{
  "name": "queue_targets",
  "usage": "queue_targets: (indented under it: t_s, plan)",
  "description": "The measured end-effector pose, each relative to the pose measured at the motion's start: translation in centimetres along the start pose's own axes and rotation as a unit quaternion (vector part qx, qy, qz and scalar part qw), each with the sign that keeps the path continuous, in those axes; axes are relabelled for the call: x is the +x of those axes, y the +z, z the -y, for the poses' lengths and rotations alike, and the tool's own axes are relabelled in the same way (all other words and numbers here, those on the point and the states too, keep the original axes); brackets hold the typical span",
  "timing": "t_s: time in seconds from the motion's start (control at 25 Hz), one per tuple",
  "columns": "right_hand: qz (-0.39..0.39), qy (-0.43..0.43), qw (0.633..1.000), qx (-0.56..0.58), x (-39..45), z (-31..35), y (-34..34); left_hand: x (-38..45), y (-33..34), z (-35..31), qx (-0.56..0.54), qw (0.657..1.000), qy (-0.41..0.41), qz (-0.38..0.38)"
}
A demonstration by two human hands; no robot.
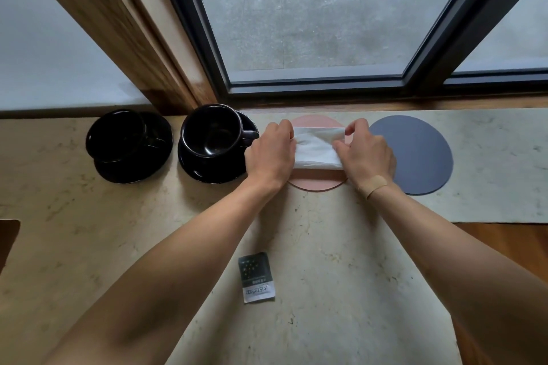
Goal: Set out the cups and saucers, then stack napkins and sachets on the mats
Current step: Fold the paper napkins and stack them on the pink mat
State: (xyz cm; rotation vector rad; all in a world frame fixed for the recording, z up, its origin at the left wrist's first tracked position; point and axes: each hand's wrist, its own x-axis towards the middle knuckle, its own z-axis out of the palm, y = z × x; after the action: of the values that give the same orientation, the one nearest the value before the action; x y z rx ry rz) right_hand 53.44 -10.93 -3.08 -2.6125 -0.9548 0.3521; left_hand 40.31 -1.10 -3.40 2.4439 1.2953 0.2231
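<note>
The left hand [271,154] and right hand [366,154] each pinched an end of the napkin [317,147], holding it over the pink mat [317,184]. The cups [212,133] already sat on saucers [207,170] to the left, so napkin-laying was under way; next, probably, the sachet [256,277], lying nearer the body, needed fetching.

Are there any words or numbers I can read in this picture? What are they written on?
Sachet, white strip at its near end: one bold line of print, seen upside down and too blurred to read for sure.
Sachet, dark part: a pattern of small dots and some tiny lines of print, too small to read.
Cups, saucers, mats, napkin: no writing on any of them.
</note>
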Motion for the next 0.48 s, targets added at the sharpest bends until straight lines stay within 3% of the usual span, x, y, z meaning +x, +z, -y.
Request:
queue_targets:
  t_s: [0.16,0.48]
  plan:
    - [-0.006,-0.001,1.0,0.002,-0.3,-0.3,-0.1,-0.2,0.1,0.1,0.022,1.0,0.011,0.005]
    - [-0.06,-0.067,0.995,0.034,-3.1,-1.2,-0.5,-3.0,-1.8,1.6,-0.048,0.999,0.02,-0.014]
